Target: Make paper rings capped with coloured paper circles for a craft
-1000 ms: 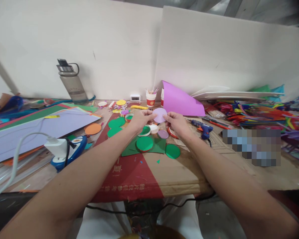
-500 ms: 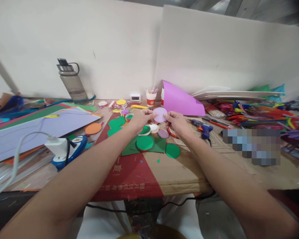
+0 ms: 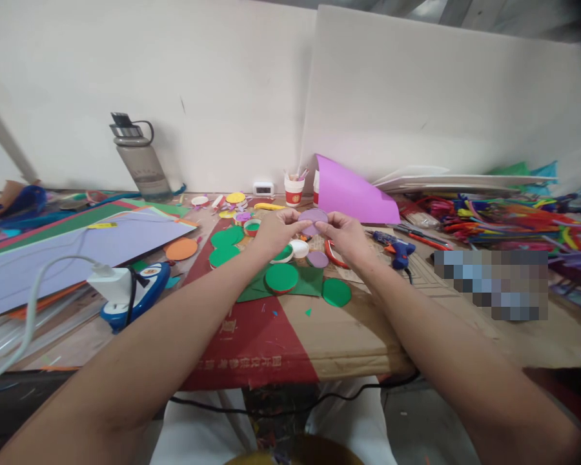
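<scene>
Between my two hands, above the cardboard-covered table, is a light purple paper disc (image 3: pixel 314 216). My left hand (image 3: pixel 281 231) pinches its left edge with thumb and fingers. On the right edge, my right hand (image 3: pixel 343 234) closes in the same way. Just below lie a second purple disc (image 3: pixel 317 259) and a white round lid-like piece (image 3: pixel 299 248). A green disc (image 3: pixel 281 278) rests on a green paper sheet (image 3: pixel 312 281), with another green disc (image 3: pixel 336 292) to its right. More green discs (image 3: pixel 226 237) lie left of my left hand.
A glue gun (image 3: pixel 401 253) lies right of my right hand. Behind stand a paper cup (image 3: pixel 294 191) with sticks and a curled purple sheet (image 3: pixel 356 194). To the left are a bottle (image 3: pixel 142 165), coloured sheets (image 3: pixel 91 248) and a blue power strip (image 3: pixel 150 294) with a white cable.
The purple disc has tilted in my hands and looks darker and flatter than before. Both hands keep hold of its edges, with the thumbs now closer together.
</scene>
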Available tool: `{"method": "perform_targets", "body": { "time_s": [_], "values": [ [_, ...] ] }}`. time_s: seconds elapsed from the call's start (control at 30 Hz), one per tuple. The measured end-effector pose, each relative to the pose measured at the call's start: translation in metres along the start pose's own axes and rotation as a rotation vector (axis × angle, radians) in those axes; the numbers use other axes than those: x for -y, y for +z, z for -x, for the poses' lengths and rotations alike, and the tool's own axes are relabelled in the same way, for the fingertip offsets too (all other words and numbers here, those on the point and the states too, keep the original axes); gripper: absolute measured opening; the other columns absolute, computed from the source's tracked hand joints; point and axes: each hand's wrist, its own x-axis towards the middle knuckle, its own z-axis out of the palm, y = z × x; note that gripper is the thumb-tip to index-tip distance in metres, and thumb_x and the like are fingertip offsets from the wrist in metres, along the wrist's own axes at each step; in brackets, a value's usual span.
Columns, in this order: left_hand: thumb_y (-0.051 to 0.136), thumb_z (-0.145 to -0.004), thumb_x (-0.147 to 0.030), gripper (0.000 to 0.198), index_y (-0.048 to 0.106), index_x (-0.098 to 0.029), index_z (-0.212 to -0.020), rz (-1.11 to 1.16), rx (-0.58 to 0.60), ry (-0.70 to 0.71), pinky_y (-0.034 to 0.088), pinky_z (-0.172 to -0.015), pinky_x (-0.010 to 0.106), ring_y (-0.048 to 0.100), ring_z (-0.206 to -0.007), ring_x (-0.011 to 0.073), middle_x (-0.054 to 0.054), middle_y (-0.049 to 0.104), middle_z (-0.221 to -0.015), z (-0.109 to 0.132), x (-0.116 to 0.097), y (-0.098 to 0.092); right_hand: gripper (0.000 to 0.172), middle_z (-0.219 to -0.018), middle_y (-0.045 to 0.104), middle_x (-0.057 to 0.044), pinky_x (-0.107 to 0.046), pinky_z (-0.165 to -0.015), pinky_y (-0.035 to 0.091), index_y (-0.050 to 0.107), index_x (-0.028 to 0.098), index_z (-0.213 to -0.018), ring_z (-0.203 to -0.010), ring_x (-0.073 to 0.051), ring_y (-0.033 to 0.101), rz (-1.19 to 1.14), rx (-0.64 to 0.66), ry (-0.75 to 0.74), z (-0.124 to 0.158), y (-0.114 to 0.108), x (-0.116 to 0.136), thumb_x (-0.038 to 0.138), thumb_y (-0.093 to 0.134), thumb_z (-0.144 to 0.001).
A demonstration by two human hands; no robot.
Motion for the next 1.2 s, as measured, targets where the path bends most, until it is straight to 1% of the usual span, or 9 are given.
{"method": "perform_targets", "body": {
  "time_s": [0.17,0.33,0.6,0.7,0.77,0.83,0.93,1.03,1.2],
  "values": [
    [0.069,-0.073,-0.041,0.028,0.065,-0.013,-0.072,-0.144,-0.038,0.141,0.045,-0.063,0.025,0.059,-0.064,0.0127,0.003,0.068,-0.068,0.003,-0.005,-0.001,0.024,-0.064,0.057,0.002,-0.026,-0.063,0.039,0.06,0.018,-0.068,-0.063,-0.012,0.048,-0.026,0.029,0.012,-0.001,-0.002,0.004,0.039,0.068,-0.063],
    [0.067,-0.075,-0.041,0.027,0.064,-0.014,-0.07,-0.201,-0.056,0.171,0.044,-0.062,0.025,0.058,-0.062,0.0125,0.003,0.067,-0.066,0.004,-0.007,-0.001,0.023,-0.069,0.062,0.001,-0.027,-0.069,0.041,0.063,0.017,-0.071,-0.068,-0.013,0.052,-0.024,0.033,0.012,-0.003,-0.002,0.004,0.039,0.068,-0.063],
    [0.071,-0.073,-0.044,0.032,0.064,-0.014,-0.069,-0.172,0.056,-0.014,0.044,-0.056,0.022,0.059,-0.057,0.0111,0.002,0.066,-0.064,0.004,-0.018,-0.005,0.025,-0.065,0.058,0.003,-0.025,-0.061,0.039,0.058,0.018,-0.068,-0.062,-0.011,0.048,0.007,0.046,0.026,0.001,-0.001,0.008,0.041,0.068,-0.066],
    [0.059,-0.08,-0.055,0.042,0.067,-0.014,-0.083,-0.167,0.145,-0.119,0.046,-0.057,0.024,0.063,-0.063,0.014,0.006,0.07,-0.073,0.0,-0.017,-0.017,0.026,-0.057,0.051,0.005,-0.024,-0.055,0.035,0.054,0.018,-0.063,-0.053,-0.009,0.041,-0.003,0.035,0.068,0.001,-0.002,0.007,0.04,0.068,-0.065],
    [0.048,-0.084,-0.063,0.053,0.068,-0.016,-0.098,-0.236,0.175,-0.137,0.048,-0.061,0.026,0.066,-0.075,0.0175,0.009,0.072,-0.089,-0.005,-0.014,-0.03,0.025,-0.051,0.047,0.006,-0.024,-0.051,0.031,0.053,0.019,-0.061,-0.049,-0.007,0.037,0.005,0.008,0.098,0.0,-0.002,0.005,0.038,0.068,-0.067],
    [0.056,-0.077,-0.063,0.055,0.068,-0.019,-0.107,-0.482,0.214,-0.109,0.048,-0.07,0.028,0.065,-0.089,0.0209,0.01,0.071,-0.107,-0.01,-0.011,-0.045,0.023,-0.048,0.046,0.007,-0.023,-0.047,0.029,0.054,0.019,-0.063,-0.045,-0.007,0.036,0.012,-0.01,0.129,0.0,-0.001,0.002,0.037,0.066,-0.069],
    [0.075,-0.057,-0.055,0.066,0.068,-0.02,-0.112,-0.745,0.359,-0.128,0.045,-0.076,0.026,0.064,-0.095,0.0236,0.011,0.069,-0.112,-0.014,-0.006,-0.062,0.017,-0.047,0.049,0.006,-0.023,-0.044,0.031,0.06,0.018,-0.069,-0.043,-0.009,0.04,0.002,0.02,0.166,-0.002,0.001,-0.003,0.034,0.065,-0.071],
    [0.079,-0.051,-0.047,0.067,0.069,-0.021,-0.112,-0.817,0.489,-0.174,0.042,-0.069,0.024,0.064,-0.088,0.0224,0.01,0.071,-0.107,-0.014,-0.004,-0.068,0.014,-0.051,0.055,0.004,-0.024,-0.045,0.038,0.064,0.018,-0.074,-0.044,-0.01,0.046,-0.036,0.085,0.18,-0.002,0.005,-0.007,0.031,0.067,-0.071],
    [0.082,-0.046,-0.036,0.05,0.075,-0.026,-0.094,-0.823,0.561,-0.126,0.038,-0.064,0.023,0.059,-0.07,0.0178,0.003,0.073,-0.088,-0.013,-0.002,-0.065,0.012,-0.054,0.059,0.002,-0.024,-0.048,0.045,0.068,0.017,-0.078,-0.046,-0.011,0.053,-0.056,0.113,0.203,-0.001,0.007,-0.007,0.028,0.066,-0.073]
  ]
}}
